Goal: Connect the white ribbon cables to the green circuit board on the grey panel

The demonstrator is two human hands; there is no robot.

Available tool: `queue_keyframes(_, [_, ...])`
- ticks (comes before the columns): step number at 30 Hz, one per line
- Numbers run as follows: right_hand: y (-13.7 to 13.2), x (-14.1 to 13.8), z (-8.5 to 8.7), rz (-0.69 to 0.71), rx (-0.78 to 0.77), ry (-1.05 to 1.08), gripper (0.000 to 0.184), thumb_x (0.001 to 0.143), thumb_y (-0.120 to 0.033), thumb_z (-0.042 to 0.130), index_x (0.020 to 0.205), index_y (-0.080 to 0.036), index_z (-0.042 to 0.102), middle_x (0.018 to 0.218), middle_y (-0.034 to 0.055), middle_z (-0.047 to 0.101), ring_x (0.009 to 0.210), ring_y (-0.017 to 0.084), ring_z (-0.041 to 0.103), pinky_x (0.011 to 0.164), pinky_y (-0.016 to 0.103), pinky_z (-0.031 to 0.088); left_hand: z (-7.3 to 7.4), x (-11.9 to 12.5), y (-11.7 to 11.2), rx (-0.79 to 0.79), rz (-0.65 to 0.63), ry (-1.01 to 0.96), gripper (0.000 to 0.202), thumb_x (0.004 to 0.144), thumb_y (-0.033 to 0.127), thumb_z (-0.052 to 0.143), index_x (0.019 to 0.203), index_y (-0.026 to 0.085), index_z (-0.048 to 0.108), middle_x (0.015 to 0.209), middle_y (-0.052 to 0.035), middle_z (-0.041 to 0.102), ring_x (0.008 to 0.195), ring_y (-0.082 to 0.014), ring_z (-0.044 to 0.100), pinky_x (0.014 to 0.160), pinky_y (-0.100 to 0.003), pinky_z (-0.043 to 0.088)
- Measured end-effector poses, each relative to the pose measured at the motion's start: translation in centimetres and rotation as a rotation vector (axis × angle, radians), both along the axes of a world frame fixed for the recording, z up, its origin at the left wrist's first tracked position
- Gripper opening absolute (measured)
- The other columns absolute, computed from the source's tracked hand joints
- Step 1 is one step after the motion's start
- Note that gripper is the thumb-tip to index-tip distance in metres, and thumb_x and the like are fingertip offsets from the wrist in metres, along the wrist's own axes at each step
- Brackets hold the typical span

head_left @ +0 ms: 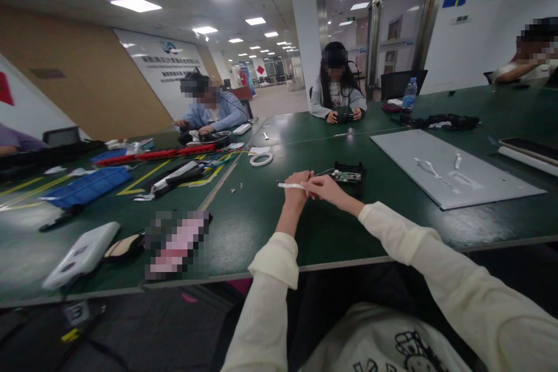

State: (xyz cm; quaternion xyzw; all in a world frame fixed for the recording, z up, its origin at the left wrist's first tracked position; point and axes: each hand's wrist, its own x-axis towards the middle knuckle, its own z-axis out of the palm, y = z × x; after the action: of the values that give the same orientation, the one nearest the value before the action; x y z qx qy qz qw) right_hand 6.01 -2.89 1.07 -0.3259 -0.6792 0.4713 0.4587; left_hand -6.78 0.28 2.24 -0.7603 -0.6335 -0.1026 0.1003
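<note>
I hold both hands just above the green table (261, 215), in front of my chest, touching each other. My left hand (297, 186) is curled into a loose fist, and its fingers pinch a thin white strip (290, 185). The strip lies nearly level. Its long axis runs across me from side to side, and the free end pokes out past my left knuckles and points to my left. The other end disappears into my left hand, where my right hand (325, 188) meets it. My right fingers are drawn together and pressed against the left hand at that spot. The left hand hides whether they actually grip the strip, so I cannot tell.

Just behind my hands, on the table, a small circuit board (347, 175) sits in a black case. Farther to my right a grey sheet (479, 186) lies flat with a few white pieces on it. Beyond my left hand lies a white ring (260, 158). A blue tray (89, 186) and a long red bar (152, 155) are well off to my left. A water bottle (408, 95) stands near the far edge, where other people sit at work with their own hands.
</note>
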Motion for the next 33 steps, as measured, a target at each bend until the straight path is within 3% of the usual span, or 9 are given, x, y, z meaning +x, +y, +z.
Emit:
queue_keyframes(4, [0.4, -0.5, -1.9, -0.191, 0.193, -0.33, 0.052, 0.077, -0.061, 0.063, 0.051, -0.017, 0.057, 0.051, 0.0, 0.054, 0.051, 0.01, 0.047, 0.055, 0.024, 0.032, -0.2, 0.4, 0.2, -0.05, 0.03, 0.009, 0.047, 0.097, 0.041, 0.033, 0.091, 0.018, 0.073, 0.09, -0.0132, 0.073, 0.082, -0.0237, 0.069, 0.071, -0.03, 0.049])
queue_keyframes(7, [0.6, -0.4, -2.1, -0.189, 0.172, -0.436, 0.055, 0.081, -0.062, 0.059, 0.051, -0.017, 0.061, 0.049, 0.0014, 0.056, 0.05, 0.012, 0.051, 0.056, 0.025, 0.034, -0.5, 0.3, 0.3, -0.041, 0.019, -0.017, 0.046, 0.097, 0.041, 0.034, 0.089, 0.018, 0.074, 0.09, -0.0127, 0.073, 0.081, -0.0236, 0.069, 0.071, -0.031, 0.049])
queue_keyframes(10, [0.4, 0.0, -1.8, -0.132, 0.098, -0.459, 0.058, 0.082, -0.065, 0.055, 0.051, -0.016, 0.063, 0.048, 0.0023, 0.057, 0.046, 0.011, 0.052, 0.056, 0.024, 0.037, -0.7, 0.3, 0.3, -0.006, 0.012, -0.061, 0.048, 0.096, 0.043, 0.033, 0.088, 0.019, 0.074, 0.089, -0.0119, 0.073, 0.08, -0.023, 0.068, 0.069, -0.029, 0.047])
queue_keyframes(14, [1.0, 1.6, -1.4, -0.078, 0.131, -0.473, 0.057, 0.082, -0.065, 0.054, 0.057, -0.016, 0.066, 0.048, 0.0014, 0.057, 0.045, 0.01, 0.051, 0.055, 0.023, 0.037, -0.7, -0.2, 0.3, 0.012, 0.03, -0.131, 0.048, 0.097, 0.043, 0.034, 0.088, 0.018, 0.074, 0.092, -0.0125, 0.073, 0.084, -0.021, 0.067, 0.069, -0.027, 0.044])
queue_keyframes(19, [2.7, 3.9, -1.5, -0.247, 0.104, -0.34, 0.057, 0.083, -0.063, 0.052, 0.052, -0.016, 0.055, 0.046, -0.0021, 0.047, 0.046, 0.008, 0.043, 0.05, 0.022, 0.031, -1.0, -0.8, 0.2, 0.04, 0.047, -0.199, 0.047, 0.097, 0.043, 0.034, 0.092, 0.017, 0.073, 0.093, -0.0129, 0.073, 0.083, -0.0209, 0.066, 0.068, -0.026, 0.041])
queue_keyframes(23, [3.0, 3.9, -0.9, -0.076, -0.099, -0.003, 0.053, 0.078, -0.066, 0.057, 0.059, -0.016, 0.052, 0.052, -0.0041, 0.044, 0.047, 0.007, 0.04, 0.046, 0.02, 0.028, -1.2, -0.6, 0.2, 0.026, 0.013, -0.199, 0.046, 0.096, 0.042, 0.036, 0.088, 0.017, 0.074, 0.089, -0.0131, 0.073, 0.08, -0.0205, 0.066, 0.066, -0.026, 0.04])
queue_keyframes(28, [1.5, 2.5, 1.0, 0.109, -0.14, 0.358, 0.051, 0.079, -0.067, 0.057, 0.068, -0.017, 0.054, 0.055, -0.0049, 0.042, 0.046, 0.005, 0.033, 0.044, 0.019, 0.025, -1.6, -0.4, 0.1, 0.027, -0.018, -0.214, 0.041, 0.094, 0.039, 0.041, 0.083, 0.016, 0.073, 0.082, -0.0136, 0.072, 0.076, -0.0217, 0.065, 0.064, -0.027, 0.039])
queue_keyframes(30, [0.9, 1.8, 1.1, 0.185, -0.139, 0.35, 0.052, 0.08, -0.067, 0.056, 0.069, -0.017, 0.055, 0.055, -0.0046, 0.043, 0.045, 0.005, 0.033, 0.043, 0.019, 0.025, -1.8, -0.3, 0.3, -0.002, -0.065, -0.223, 0.032, 0.089, 0.036, 0.048, 0.082, 0.016, 0.073, 0.081, -0.0127, 0.071, 0.074, -0.0215, 0.064, 0.062, -0.027, 0.038])
queue_keyframes(33, [0.3, 0.7, 0.2, 0.302, -0.128, 0.123, 0.052, 0.079, -0.065, 0.06, 0.067, -0.014, 0.06, 0.053, -0.0034, 0.047, 0.045, 0.005, 0.037, 0.043, 0.018, 0.025, -2.1, -0.2, 1.0, -0.095, -0.162, -0.228, 0.022, 0.084, 0.029, 0.056, 0.078, 0.016, 0.072, 0.081, -0.0105, 0.071, 0.072, -0.0194, 0.062, 0.062, -0.026, 0.037])
